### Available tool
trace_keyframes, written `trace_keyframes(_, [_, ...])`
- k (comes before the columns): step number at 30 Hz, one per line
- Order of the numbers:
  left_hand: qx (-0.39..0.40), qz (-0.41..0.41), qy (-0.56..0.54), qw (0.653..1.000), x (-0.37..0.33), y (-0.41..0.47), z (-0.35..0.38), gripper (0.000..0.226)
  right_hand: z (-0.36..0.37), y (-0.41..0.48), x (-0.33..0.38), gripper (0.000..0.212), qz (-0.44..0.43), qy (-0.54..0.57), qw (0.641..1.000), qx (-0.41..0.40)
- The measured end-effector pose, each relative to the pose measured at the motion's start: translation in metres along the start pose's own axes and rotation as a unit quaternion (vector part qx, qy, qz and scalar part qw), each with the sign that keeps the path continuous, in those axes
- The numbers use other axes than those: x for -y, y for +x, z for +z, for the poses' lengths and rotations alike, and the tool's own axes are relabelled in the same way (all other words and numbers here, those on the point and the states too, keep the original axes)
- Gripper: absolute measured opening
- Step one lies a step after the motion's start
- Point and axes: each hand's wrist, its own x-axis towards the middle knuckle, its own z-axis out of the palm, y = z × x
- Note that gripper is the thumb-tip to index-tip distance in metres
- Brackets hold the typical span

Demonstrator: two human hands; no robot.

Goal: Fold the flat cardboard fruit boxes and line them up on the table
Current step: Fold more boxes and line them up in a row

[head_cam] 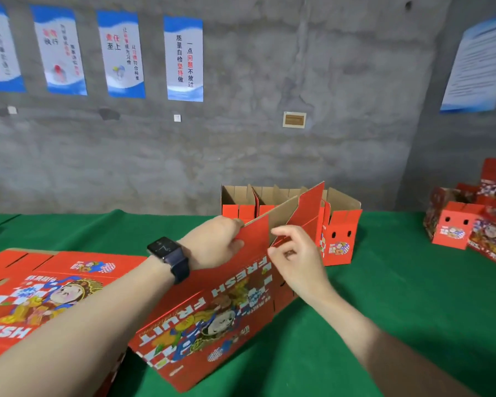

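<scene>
Box [212,310]: half-folded, mid green surface [384,296].
L hand [212,242]: fingers curled over box's top flap, gripping.
R hand [295,253]: pinching end flap, 3 o'clock of L.
Flat stack [40,282]: 9 o'clock of box.
Folded row [340,227]: 12 o'clock.

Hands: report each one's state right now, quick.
Left hand: closed, gripping the top edge of the half-folded box.
Right hand: closed, pinching an end flap of the same box.

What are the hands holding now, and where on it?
Both hold the half-opened red fruit box at its far end: the left hand grips the side panel's upper edge, the right hand pinches an end flap.
</scene>
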Motion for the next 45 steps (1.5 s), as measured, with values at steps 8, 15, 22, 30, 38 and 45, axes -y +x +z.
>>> trace_keyframes(8, [0.041, -0.015, -0.008, 0.999, -0.004, -0.004, -0.020, 0.014, 0.008, 0.014, 0.016, 0.051, 0.095, 0.046, 0.989, 0.100])
trace_keyframes(15, [0.077, -0.035, -0.058, 0.995, 0.005, -0.011, -0.003, 0.030, 0.018, 0.010, -0.001, 0.026, 0.128, 0.011, 0.976, 0.175])
trace_keyframes(22, [0.096, 0.011, -0.087, 0.991, 0.019, -0.016, 0.011, 0.063, 0.044, -0.003, -0.017, 0.019, 0.166, 0.023, 0.962, 0.218])
trace_keyframes(30, [0.222, -0.076, -0.040, 0.971, 0.031, -0.009, 0.003, 0.052, 0.038, -0.002, -0.020, 0.036, 0.127, 0.004, 0.929, 0.347])
trace_keyframes(38, [0.261, -0.182, 0.010, 0.948, 0.043, -0.003, 0.009, 0.075, 0.021, -0.008, -0.032, 0.039, 0.126, -0.014, 0.959, 0.253])
trace_keyframes(45, [0.317, -0.184, 0.094, 0.925, 0.089, 0.000, -0.008, 0.041, -0.006, -0.015, -0.046, 0.042, 0.112, -0.065, 0.988, 0.088])
